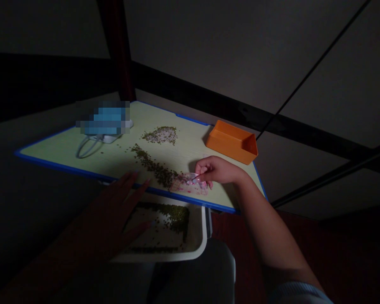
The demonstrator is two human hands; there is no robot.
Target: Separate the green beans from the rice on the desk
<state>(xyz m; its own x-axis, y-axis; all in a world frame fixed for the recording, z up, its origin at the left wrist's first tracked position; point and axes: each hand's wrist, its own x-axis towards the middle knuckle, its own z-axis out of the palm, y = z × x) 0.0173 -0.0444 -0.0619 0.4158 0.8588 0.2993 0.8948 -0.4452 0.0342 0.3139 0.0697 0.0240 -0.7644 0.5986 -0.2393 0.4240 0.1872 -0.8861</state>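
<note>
My right hand (213,171) is closed in a pinch on a clear, pink-marked protractor (193,188), which lies near the front edge of the pale board (190,147). A band of small green beans (156,169), probably mung beans, runs diagonally across the board to the protractor's left side. Behind this band lies a second patch of beans (161,135). In shadow, my left hand (123,211) reaches over the board's front edge and the white tray with its fingers spread, holding nothing. More green beans (177,216) lie in the white tray (203,236) below the edge.
An orange open box (229,141) stands at the board's right rear. At the left rear is a blurred-out blue device (106,120) with a looped white cable (79,150). A wall (228,55) rises behind the board. The surroundings are dim.
</note>
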